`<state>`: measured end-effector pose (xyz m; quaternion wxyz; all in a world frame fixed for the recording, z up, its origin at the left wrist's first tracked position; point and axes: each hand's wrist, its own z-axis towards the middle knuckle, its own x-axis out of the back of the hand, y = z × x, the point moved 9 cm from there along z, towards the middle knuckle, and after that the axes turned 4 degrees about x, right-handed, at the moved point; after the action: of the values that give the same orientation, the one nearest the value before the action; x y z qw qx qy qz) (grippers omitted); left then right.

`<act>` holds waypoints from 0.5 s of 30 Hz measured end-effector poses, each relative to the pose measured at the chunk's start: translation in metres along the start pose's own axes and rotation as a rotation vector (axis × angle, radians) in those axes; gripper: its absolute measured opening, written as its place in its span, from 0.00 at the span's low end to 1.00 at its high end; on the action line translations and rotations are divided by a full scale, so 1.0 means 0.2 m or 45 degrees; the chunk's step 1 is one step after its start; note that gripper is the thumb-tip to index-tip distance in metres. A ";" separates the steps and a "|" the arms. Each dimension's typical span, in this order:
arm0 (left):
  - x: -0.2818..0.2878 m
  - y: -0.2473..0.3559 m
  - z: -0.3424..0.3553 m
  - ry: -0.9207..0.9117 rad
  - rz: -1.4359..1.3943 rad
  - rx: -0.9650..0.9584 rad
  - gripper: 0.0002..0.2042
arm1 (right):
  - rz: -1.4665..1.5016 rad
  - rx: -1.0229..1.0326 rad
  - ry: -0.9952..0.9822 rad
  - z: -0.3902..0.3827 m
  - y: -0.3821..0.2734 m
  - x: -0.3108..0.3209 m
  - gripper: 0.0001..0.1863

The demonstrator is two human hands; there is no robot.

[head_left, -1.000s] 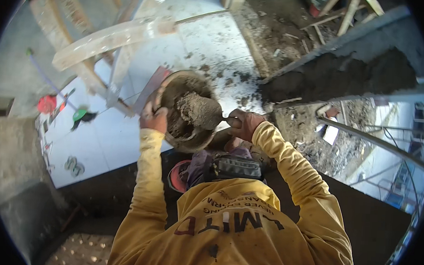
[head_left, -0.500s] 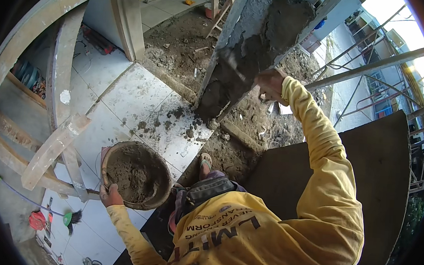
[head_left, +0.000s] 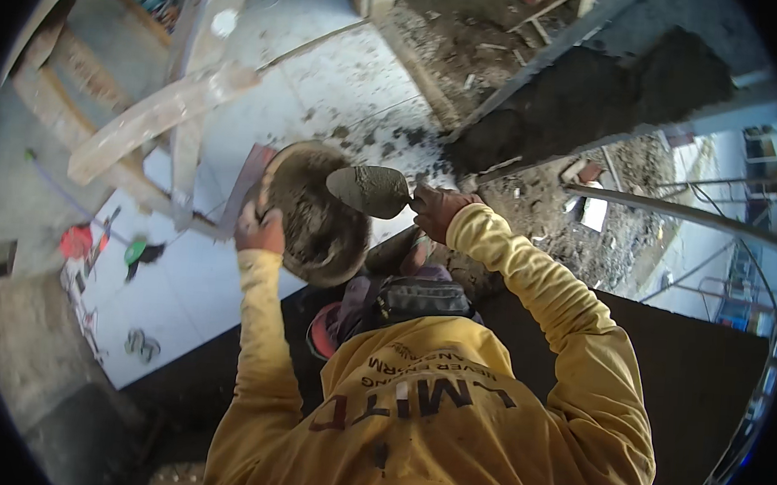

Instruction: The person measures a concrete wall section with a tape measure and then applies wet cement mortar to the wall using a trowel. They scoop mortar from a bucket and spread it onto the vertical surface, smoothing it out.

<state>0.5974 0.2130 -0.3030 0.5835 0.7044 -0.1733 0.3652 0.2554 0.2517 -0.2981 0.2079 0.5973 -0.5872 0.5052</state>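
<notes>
My left hand (head_left: 260, 228) is closed on the near left rim of a round, mud-stained mortar bowl (head_left: 358, 257). Wet grey mortar (head_left: 306, 206) lies inside, hollowed toward the middle. Closed round the handle of a trowel, my right hand (head_left: 442, 212) is just right of the bowl. The trowel blade (head_left: 369, 191), coated in mortar, hangs over the bowl's right side; its handle is mostly hidden by my fingers. Against the bowl's left side shows a flat reddish-brown board (head_left: 247, 180). Farther off at the right stands a column face (head_left: 584, 99) with dark wet mortar spread on it.
Mortar spatters dot the white floor tiles (head_left: 327, 88). A wooden frame (head_left: 160, 117) crosses the left side. Rubble and dirt (head_left: 576, 227) lie beside the column, with a metal pole (head_left: 675, 207) beyond. Slippers (head_left: 142, 346) and a red item (head_left: 75, 241) are at lower left.
My right hand has drawn back from the column, bringing the trowel over the bowl. The view has shifted, and the bowl is now closer to my body's middle, still in my left hand.
</notes>
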 end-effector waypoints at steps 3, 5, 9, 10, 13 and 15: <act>-0.01 0.10 -0.02 -0.081 -0.057 0.025 0.14 | -0.182 -0.261 0.029 0.34 -0.12 -0.36 0.14; 0.03 0.08 -0.05 0.027 -0.029 0.014 0.15 | -0.293 -0.059 -0.091 0.43 -0.33 -0.50 0.14; 0.13 -0.05 -0.10 0.102 -0.110 0.091 0.14 | -0.209 0.102 -0.483 0.32 -0.76 -0.55 0.16; 0.14 -0.06 -0.12 0.137 -0.110 0.076 0.14 | -0.209 0.154 -0.484 0.33 -0.79 -0.52 0.16; 0.12 -0.08 -0.11 0.077 -0.092 0.115 0.13 | -0.144 0.394 -0.454 0.38 -0.72 -0.56 0.18; 0.15 -0.11 -0.08 0.051 -0.169 0.134 0.13 | 0.043 0.556 -0.424 0.36 -0.71 -0.53 0.20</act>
<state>0.6280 0.2402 -0.2964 0.5718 0.7368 -0.0950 0.3482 0.4311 0.2747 -0.3673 -0.0335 0.6931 -0.5003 0.5178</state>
